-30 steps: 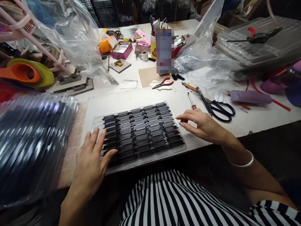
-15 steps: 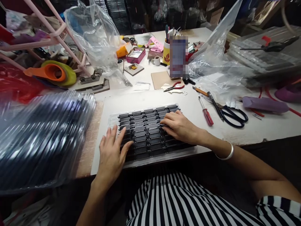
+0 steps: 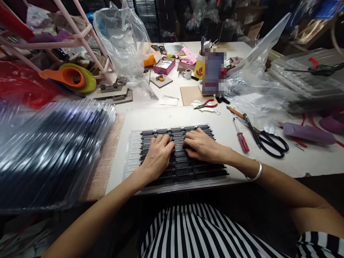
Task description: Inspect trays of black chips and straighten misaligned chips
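A shallow clear plastic tray (image 3: 134,145) lies in front of me, holding rows of black toothed strips (image 3: 181,165). Over its left half, my left hand (image 3: 158,154) is closed, its bent fingertips down on a strip near the middle. My right hand (image 3: 201,145) is closed just across from it, fingers curled together onto a strip. The two sets of fingertips are a short gap apart. Both palms hide part of the rows, and the exact pinch beneath the fingers is hidden.
Stacked clear trays of black pieces (image 3: 53,154) stand at the left. Right of my tray lie a red screwdriver (image 3: 241,138) and black-handled scissors (image 3: 272,143). Red-handled pliers (image 3: 206,104) rest farther back, near a yellow cup (image 3: 199,68). A pink rack (image 3: 83,34) rises back left.
My left hand has moved right from the tray's left edge onto the strips, and its spread fingers have curled in. My right hand stays on the strips. The view has shifted slightly.
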`<state>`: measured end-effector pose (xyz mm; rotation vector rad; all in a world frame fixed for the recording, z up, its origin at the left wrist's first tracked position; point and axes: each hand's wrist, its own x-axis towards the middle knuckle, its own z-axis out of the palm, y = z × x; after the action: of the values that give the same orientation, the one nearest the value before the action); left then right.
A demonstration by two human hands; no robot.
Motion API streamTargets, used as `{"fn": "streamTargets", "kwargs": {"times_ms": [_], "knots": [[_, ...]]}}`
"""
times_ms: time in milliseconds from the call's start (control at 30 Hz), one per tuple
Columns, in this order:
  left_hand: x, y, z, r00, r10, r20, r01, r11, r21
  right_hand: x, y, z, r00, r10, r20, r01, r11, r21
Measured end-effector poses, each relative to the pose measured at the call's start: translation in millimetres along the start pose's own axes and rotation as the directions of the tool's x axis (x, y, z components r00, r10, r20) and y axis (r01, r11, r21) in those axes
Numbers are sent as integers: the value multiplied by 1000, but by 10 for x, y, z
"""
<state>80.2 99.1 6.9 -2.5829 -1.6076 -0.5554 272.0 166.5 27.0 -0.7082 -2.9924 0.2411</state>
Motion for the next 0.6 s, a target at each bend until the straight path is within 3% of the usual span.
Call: {"fn": "streamTargets", "kwargs": {"times_ms": [300, 433, 600], "knots": [[-2, 3, -6, 1000, -11, 6, 11, 997, -70, -1, 51, -59, 1000, -30, 9, 29, 997, 74], [-214, -72, -194, 975, -174, -136, 148, 972, -182, -257, 44, -141, 991, 46, -128, -28, 990, 139], [-741, -298, -446, 901, -392, -188, 355, 913, -201, -658, -82, -151, 964, 159, -215, -104, 963, 248]]}}
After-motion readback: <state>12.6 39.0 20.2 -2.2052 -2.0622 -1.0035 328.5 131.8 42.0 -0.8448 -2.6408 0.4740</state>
